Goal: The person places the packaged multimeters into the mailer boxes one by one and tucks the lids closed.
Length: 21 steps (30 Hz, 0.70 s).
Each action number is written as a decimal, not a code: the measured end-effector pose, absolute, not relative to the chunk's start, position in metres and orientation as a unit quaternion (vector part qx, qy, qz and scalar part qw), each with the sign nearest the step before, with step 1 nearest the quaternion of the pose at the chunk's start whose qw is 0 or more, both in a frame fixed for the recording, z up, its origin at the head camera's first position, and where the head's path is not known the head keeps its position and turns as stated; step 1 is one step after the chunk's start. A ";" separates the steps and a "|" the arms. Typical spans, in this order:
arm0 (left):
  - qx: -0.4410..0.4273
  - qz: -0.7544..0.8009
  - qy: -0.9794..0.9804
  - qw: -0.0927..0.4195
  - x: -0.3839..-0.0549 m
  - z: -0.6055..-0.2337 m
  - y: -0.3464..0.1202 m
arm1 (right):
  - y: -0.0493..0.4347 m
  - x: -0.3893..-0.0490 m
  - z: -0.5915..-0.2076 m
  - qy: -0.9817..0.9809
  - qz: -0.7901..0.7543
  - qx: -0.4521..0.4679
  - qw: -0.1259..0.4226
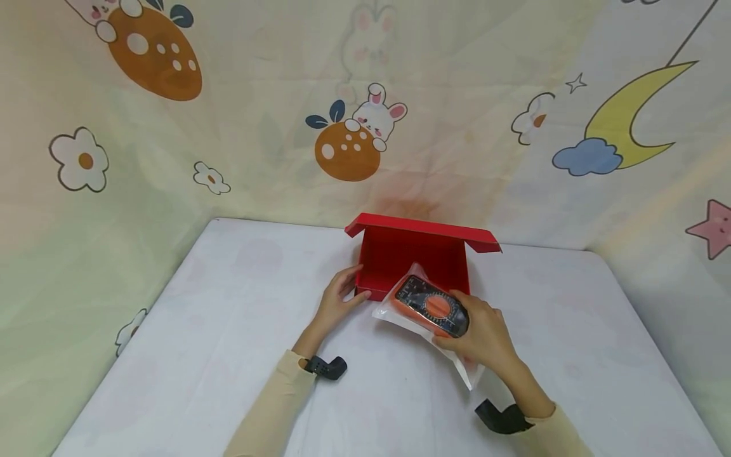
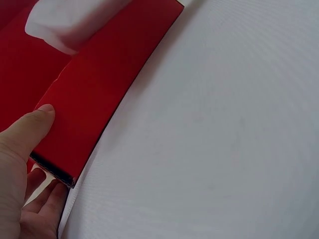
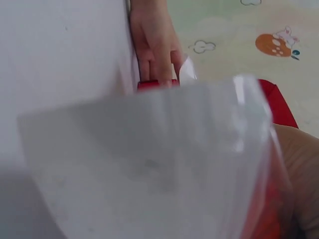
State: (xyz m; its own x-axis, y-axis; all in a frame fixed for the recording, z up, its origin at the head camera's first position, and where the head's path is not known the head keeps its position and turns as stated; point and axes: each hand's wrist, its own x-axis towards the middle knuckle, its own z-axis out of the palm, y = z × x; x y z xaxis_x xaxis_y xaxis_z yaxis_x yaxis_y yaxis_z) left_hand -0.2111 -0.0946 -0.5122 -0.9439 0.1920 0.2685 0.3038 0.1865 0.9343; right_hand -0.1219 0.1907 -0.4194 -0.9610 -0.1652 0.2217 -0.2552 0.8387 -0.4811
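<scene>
An orange and black multimeter (image 1: 431, 306) inside a clear plastic bag (image 1: 394, 315) is gripped by my right hand (image 1: 485, 330), thumb on the near side and fingers over the far side. The bagged multimeter is tilted over the front edge of an open red box (image 1: 415, 257), overlapping its opening in the head view. My left hand (image 1: 338, 303) holds the box's front left corner. In the left wrist view its thumb (image 2: 40, 122) lies on the red front wall (image 2: 94, 94), with the other fingers around the side. The bag (image 3: 149, 164) fills much of the right wrist view.
The box's lid (image 1: 422, 225) stands raised at the back, its flaps spread. A white table (image 1: 274, 273) lies under everything, with a cartoon-printed cloth (image 1: 263, 114) hanging behind and at the sides. Black straps (image 1: 327, 367) sit on both wrists.
</scene>
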 end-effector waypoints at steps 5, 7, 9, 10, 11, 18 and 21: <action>-0.177 -0.625 -0.758 0.054 -0.211 -0.514 -0.096 | 0.192 -0.131 -0.416 -0.956 0.255 0.115 0.085; -0.185 -0.628 -0.754 0.058 -0.211 -0.514 -0.096 | 0.193 -0.135 -0.414 -0.957 0.251 0.118 0.083; -0.190 -0.630 -0.751 0.062 -0.211 -0.515 -0.095 | 0.193 -0.139 -0.413 -0.958 0.247 0.124 0.080; -0.192 -0.630 -0.750 0.064 -0.211 -0.516 -0.095 | 0.194 -0.140 -0.412 -0.957 0.247 0.127 0.079; -0.191 -0.629 -0.751 0.064 -0.211 -0.516 -0.095 | 0.194 -0.143 -0.412 -0.957 0.246 0.130 0.078; -0.180 -0.618 -0.764 0.054 -0.211 -0.513 -0.096 | 0.194 -0.155 -0.407 -0.958 0.241 0.143 0.055; -0.182 -0.616 -0.765 0.051 -0.210 -0.513 -0.097 | 0.193 -0.160 -0.405 -0.959 0.237 0.148 0.040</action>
